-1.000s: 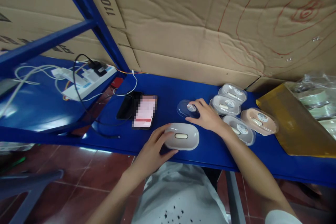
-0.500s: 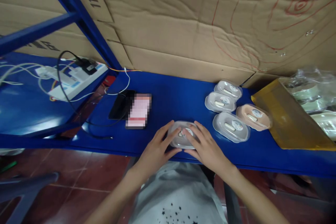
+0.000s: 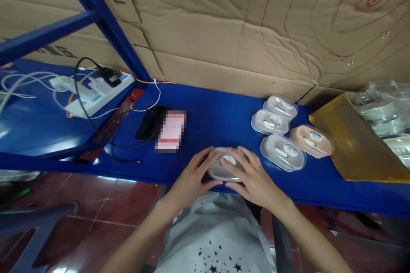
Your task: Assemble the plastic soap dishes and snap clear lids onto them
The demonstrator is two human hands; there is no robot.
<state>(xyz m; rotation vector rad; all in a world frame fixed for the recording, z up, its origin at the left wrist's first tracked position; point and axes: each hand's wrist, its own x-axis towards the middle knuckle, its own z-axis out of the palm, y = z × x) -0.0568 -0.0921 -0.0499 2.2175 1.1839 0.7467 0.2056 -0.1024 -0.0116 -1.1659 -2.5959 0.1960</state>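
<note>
A pale oval plastic container with a clear lid and a round white sticker rests near the table's front edge. Around its left side, the fingers of my left hand are curved, index finger on the lid and thumb at the near rim. My right hand grips the right side the same way, with one fingertip by the sticker. The fingers hide part of the lid. To the right stand several similar lidded containers, most of them greyish white and one peach-coloured.
On the blue table, a phone with a blurred screen lies beside a black flat object. A power strip with cables is at left. A cardboard box holds bagged green items at right. Cardboard lines the back.
The camera view has shifted slightly. My right fingers have moved a little on the lid, and more of the sticker shows. Both hands stay on the container.
</note>
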